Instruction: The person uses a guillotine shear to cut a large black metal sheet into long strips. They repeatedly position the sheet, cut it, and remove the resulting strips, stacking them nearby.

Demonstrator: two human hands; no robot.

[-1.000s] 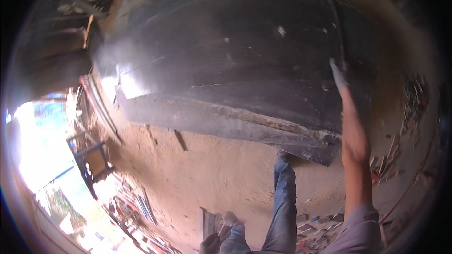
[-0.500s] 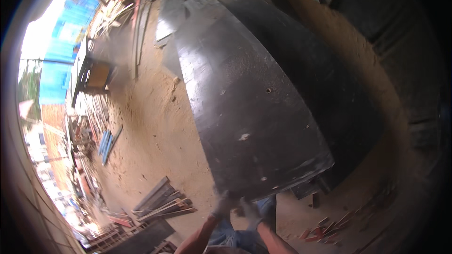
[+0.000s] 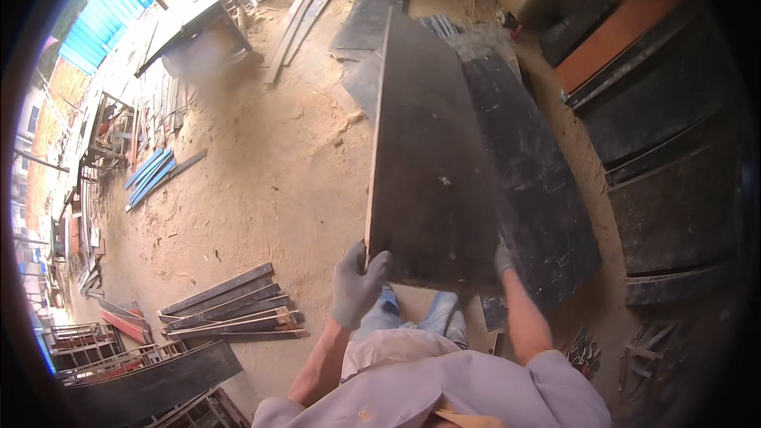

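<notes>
A long dark plywood board (image 3: 432,150) is tilted up in front of me, its pale left edge showing. My left hand (image 3: 358,281), in a grey glove, is closed round that edge near the lower left corner, thumb on the face. At the opposite edge, my gloved right hand (image 3: 505,257) grips near the lower right corner; its fingers are partly hidden and a little blurred. Beneath and to the right, another large dark board (image 3: 539,182) lies on the ground, scuffed and dusty.
Dark wood strips (image 3: 230,305) lie fanned out at the lower left, with blue strips (image 3: 151,177) farther off. A dark-topped table (image 3: 186,24) stands at the far left. More dark panels (image 3: 666,214) line the right side. The ground (image 3: 269,182) is sandy.
The board has gone from lying nearly flat over the other board to tilted up on edge. My hands have moved apart, from its near edge to its two sides.
</notes>
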